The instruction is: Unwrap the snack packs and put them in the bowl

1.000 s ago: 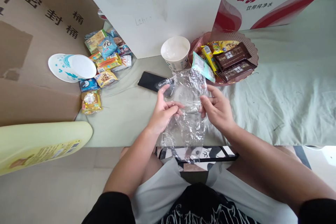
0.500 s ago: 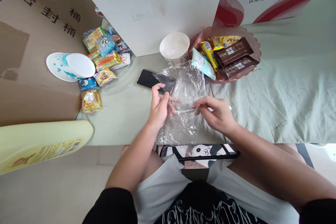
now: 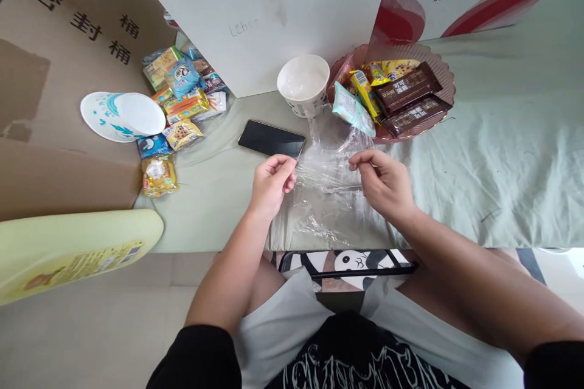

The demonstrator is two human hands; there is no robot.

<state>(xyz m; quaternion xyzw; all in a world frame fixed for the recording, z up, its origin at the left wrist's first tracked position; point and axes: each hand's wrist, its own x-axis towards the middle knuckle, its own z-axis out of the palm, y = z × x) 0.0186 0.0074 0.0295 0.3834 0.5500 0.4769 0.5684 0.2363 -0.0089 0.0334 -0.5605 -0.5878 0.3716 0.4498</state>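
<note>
While pinching crinkly clear plastic [image 3: 326, 213] with the left hand [image 3: 274, 181], also reaching over its other side with the right hand [image 3: 387, 185], curled up; cannot tell if gripping too. Spread low over the green cloth [image 3: 483, 158], between and below both hands. Close behind, crowding the far end: a black phone [image 3: 271, 138], a white bowl [image 3: 303, 97] standing upright, and a pink dish [image 3: 446, 82] of snacks. In the dish, brown packs [image 3: 407, 90], yellow packs [image 3: 365, 94] and a mint-green pack [image 3: 352, 110] over the front rim. Off left, a heap of snack packs [image 3: 185, 106] beside a big cardboard box [image 3: 59, 115], plus a second bowl [image 3: 103, 118] with blue swirls, tipped over. Nearer, a fat yellow bottle [image 3: 77, 234], with label words too tiny to read.

On the cardboard box, big black writing: "密", "封", and "桶" twice. On the white box [image 3: 274, 30], faint handwriting starting with "L", the rest hard to read. On the red-and-white box [image 3: 456, 9], small black "饮用纯净水" under big red writing, cut off at the top. On the upper brown pack, "可可". On the black shirt [image 3: 347, 352], squiggly white letters, impossible to read.
</note>
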